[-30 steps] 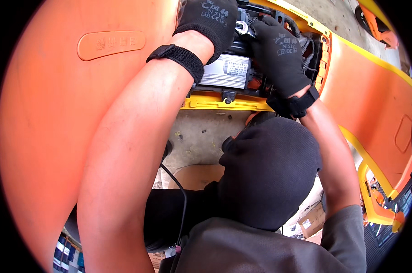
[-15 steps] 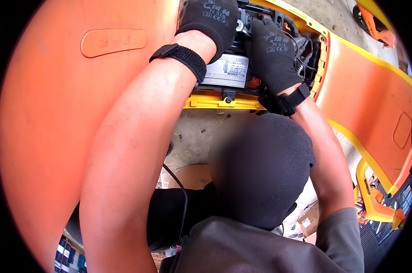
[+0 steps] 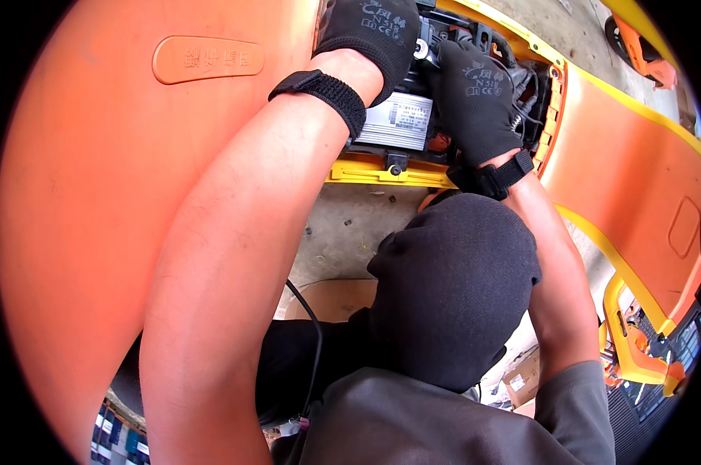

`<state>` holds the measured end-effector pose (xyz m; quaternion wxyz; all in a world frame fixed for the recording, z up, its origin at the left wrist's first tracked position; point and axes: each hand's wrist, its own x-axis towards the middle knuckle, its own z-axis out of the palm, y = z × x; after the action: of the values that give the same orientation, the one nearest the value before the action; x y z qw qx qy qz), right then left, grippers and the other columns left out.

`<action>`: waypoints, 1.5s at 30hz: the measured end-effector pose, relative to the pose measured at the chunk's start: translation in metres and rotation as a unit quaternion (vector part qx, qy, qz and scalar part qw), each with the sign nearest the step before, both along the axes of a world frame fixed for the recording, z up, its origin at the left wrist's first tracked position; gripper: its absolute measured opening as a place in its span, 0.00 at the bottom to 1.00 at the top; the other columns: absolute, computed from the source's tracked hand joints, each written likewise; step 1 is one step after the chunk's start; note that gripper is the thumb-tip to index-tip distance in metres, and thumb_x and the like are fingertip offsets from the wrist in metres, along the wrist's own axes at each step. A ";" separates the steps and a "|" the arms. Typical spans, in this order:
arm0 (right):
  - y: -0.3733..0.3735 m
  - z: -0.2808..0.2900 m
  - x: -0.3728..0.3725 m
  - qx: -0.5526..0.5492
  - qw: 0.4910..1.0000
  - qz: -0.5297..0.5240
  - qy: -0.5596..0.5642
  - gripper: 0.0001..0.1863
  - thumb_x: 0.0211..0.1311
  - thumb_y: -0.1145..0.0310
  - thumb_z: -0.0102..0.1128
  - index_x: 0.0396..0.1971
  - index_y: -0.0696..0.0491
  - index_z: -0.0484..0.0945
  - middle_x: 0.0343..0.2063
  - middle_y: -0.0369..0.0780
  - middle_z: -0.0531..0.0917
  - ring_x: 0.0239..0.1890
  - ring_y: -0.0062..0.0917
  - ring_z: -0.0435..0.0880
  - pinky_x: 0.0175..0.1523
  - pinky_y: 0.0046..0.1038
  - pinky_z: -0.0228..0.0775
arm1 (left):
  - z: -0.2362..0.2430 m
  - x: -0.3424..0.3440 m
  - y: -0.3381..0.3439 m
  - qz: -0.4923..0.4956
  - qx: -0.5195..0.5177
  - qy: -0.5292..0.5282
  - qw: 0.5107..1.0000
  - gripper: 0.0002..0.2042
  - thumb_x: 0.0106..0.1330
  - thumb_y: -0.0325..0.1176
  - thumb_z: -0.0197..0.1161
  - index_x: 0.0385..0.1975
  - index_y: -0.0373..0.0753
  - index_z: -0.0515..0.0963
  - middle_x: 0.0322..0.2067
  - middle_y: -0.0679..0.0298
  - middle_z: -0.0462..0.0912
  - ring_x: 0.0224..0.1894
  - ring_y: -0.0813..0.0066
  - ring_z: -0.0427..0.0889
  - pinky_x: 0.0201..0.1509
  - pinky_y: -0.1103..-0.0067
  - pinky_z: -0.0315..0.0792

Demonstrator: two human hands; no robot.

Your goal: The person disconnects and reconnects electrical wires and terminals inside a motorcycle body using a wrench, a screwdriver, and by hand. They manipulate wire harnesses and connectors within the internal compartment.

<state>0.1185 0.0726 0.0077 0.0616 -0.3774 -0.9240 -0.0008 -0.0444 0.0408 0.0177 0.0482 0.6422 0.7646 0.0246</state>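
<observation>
My left hand (image 3: 368,43), in a black glove, is at the top of an opened compartment in an orange and yellow body; its fingers are hidden. My right hand (image 3: 476,101), also black-gloved, has curled fingers on a small silver wrench (image 3: 421,48), mostly covered by the glove. The wrench's bright end shows between my hands among black fittings. Below them lies a silver finned box (image 3: 393,124) with a label. Cables (image 3: 526,101) run along the compartment's right side, beside my right hand.
Large orange panels (image 3: 95,194) flank the compartment, with yellow trim (image 3: 366,172) along its near edge. A dark fabric-covered rounded shape (image 3: 451,294) fills the lower centre. A thin black cable (image 3: 316,341) hangs there. Cardboard (image 3: 521,376) lies lower right; another orange vehicle (image 3: 637,50) stands top right.
The view has shifted slightly, with both hands staying at the compartment. My right hand has turned a little, and less of the wrench shows.
</observation>
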 end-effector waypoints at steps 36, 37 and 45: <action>-0.002 0.030 0.043 -0.117 0.956 -0.022 0.267 0.10 0.58 0.66 0.69 0.37 0.55 0.83 0.31 0.45 0.83 0.37 0.40 0.84 0.44 0.40 0.76 | 0.006 -0.010 -0.015 -0.066 0.085 -0.017 0.994 0.26 0.54 0.36 0.75 0.52 0.38 0.74 0.43 0.53 0.79 0.48 0.51 0.80 0.51 0.61 0.76; -0.003 0.029 0.041 -0.113 0.957 -0.018 0.267 0.10 0.58 0.67 0.69 0.37 0.55 0.83 0.32 0.45 0.83 0.38 0.40 0.84 0.44 0.39 0.76 | 0.005 -0.010 -0.016 -0.068 0.098 -0.020 0.993 0.25 0.54 0.36 0.75 0.51 0.38 0.74 0.43 0.53 0.79 0.48 0.51 0.80 0.51 0.61 0.76; 0.000 0.024 0.027 -0.097 0.975 -0.035 0.198 0.12 0.61 0.66 0.68 0.41 0.56 0.84 0.31 0.46 0.86 0.35 0.38 0.86 0.43 0.37 0.76 | 0.016 0.000 -0.008 -0.025 0.035 -0.031 0.999 0.17 0.55 0.31 0.65 0.44 0.35 0.77 0.43 0.49 0.82 0.46 0.53 0.83 0.48 0.64 0.78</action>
<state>0.1456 0.0725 0.0312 0.2059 -0.4062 -0.8755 0.1617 -0.0446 0.0332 0.0337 0.0502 0.6614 0.7451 0.0698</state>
